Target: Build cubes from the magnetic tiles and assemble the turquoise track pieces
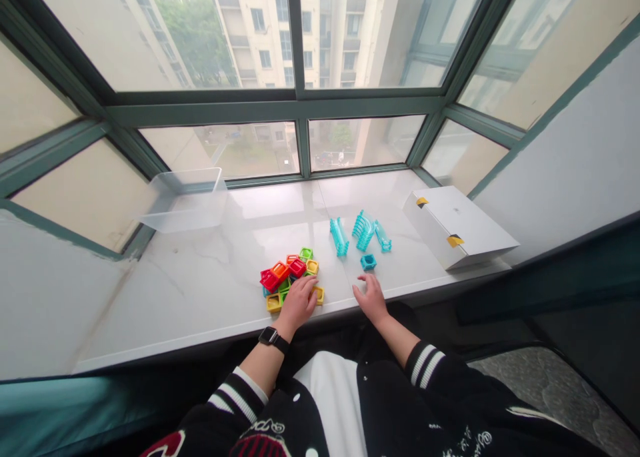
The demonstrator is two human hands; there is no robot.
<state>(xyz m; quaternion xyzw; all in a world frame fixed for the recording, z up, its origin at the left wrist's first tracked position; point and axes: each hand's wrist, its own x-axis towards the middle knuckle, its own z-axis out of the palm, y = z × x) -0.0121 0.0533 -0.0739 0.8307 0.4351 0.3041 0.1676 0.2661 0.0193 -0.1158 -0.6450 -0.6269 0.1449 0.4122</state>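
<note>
- Green-framed window (370, 106) runs along the sill's back edge, with side panes angling in at both ends.
- White marble-look sill (210, 284) carries everything; its front edge faces the person.
- White box (473, 220) sits at the sill's right end, lower corner close to the front edge. Two yellow-and-black tabs (455, 240) on the lid's left edge.
- Clear tub (183, 222) in the back left corner, near the glass. See-through, rim up.
- Block heap (284, 270) near the front edge, around mid-length. Red and orange frames on top, a green one at the far end, yellow ones along the near side.
- Left hand (301, 298), black watch (269, 336) on its wrist, lies over the heap's right side, palm down. Grip half curled on the blocks; can't tell if it has hold of one.
- Right hand (371, 300) just in from the front edge, right of the heap. Grip loosely spread, nothing in it.
- Three teal ribbed pieces: a broad one (363, 230) between two narrow ones (339, 237), mid-depth, between heap and white box, clear of the front edge.
- Small teal cube (369, 262) just beyond the right fingertips, on the front-edge side of the ribbed pieces; apart from them.
</note>
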